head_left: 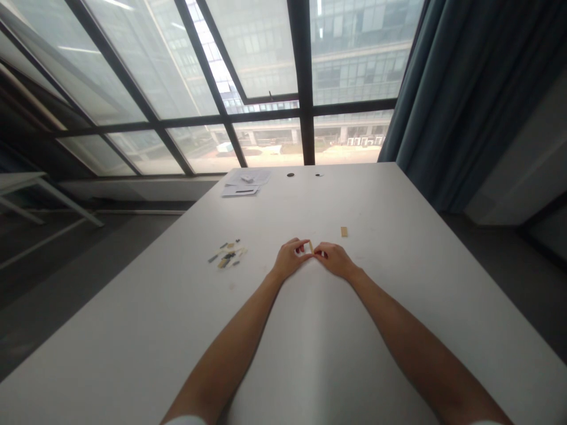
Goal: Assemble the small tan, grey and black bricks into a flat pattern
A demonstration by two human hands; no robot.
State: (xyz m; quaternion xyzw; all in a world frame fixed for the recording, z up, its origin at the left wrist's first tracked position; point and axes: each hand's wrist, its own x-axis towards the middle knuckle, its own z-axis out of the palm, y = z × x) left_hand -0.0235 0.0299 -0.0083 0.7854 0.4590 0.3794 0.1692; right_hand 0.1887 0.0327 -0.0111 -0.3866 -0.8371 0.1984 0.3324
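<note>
Between the thumb and fingertips of my left hand [290, 258], a small, thin tan building-block piece [310, 247] stands on edge. My right hand [335, 260] meets it from the other side, its thumb and fingers pinched at the piece's lower end. Whether a second small part sits inside that pinch is hidden. Beyond my right hand lies a flat tan block plate [344, 231]. Off to the left of my left hand is a loose pile of small block pieces [228, 255] in tan, grey, black and cream.
All of this is on a long white table [283, 206]. Papers [241, 190] with a dark pen-like item lie at its far left corner. Two round dark fittings [290, 175] sit near the far edge. Windows stand behind, and a blue curtain [447, 106] hangs at right.
</note>
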